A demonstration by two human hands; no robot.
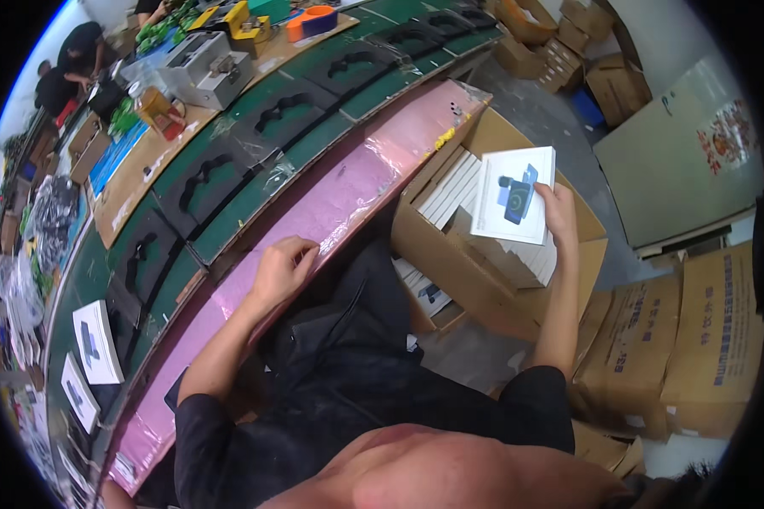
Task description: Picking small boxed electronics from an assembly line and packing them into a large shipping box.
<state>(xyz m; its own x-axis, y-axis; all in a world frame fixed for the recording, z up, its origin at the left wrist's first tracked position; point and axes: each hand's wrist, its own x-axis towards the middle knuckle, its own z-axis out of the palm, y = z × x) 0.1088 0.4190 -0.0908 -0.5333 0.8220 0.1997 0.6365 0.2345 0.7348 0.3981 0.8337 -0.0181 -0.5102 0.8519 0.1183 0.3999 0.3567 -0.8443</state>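
Note:
A thin white box (494,204) with a picture of a dark blue device on its front is gripped along its right edge by my right hand (558,212). It is held above an open cardboard carton (458,284) packed with rows of similar white boxes (450,188). My left hand (284,267) rests at the near edge of the pink-covered ledge (301,208), its fingers loosely bent and apart, with nothing seen in them.
Black foam trays (204,187) line the green conveyor belt (250,157) beyond the ledge. Two white boxes (98,341) lie on it at the left. Stacked cartons (628,348) stand at right, near a pale cabinet (679,153). Other people (81,55) are at the far left.

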